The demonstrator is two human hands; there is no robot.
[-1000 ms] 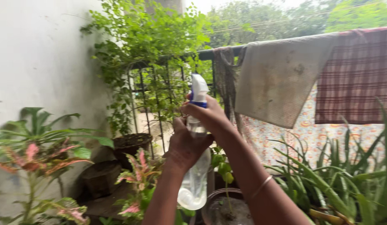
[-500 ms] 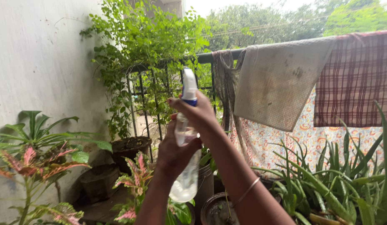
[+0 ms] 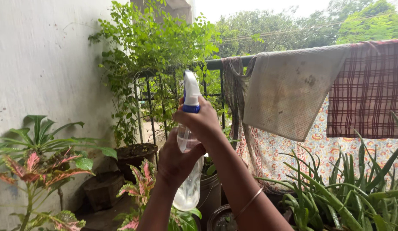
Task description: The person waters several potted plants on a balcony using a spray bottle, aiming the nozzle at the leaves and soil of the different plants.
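I hold a clear plastic spray bottle (image 3: 189, 184) with a white and blue trigger head (image 3: 191, 92) up in front of me. My left hand (image 3: 175, 160) wraps around the bottle's body from the left. My right hand (image 3: 200, 121) grips the neck just under the blue collar, its fingers around the trigger. A thin bangle (image 3: 249, 202) sits on my right forearm. The nozzle points toward a leafy climbing plant (image 3: 152, 51) on the black metal railing (image 3: 216, 64).
A white wall (image 3: 44, 64) stands on the left. Pink-and-green leafed plants (image 3: 40, 164) and dark pots (image 3: 134, 156) sit below. Cloths (image 3: 293, 90) and a checked fabric (image 3: 368, 90) hang over the railing. Spiky aloe plants (image 3: 348, 192) fill the lower right.
The bottle and both hands have drifted slightly left and lower in view. My grip on the bottle is unchanged.
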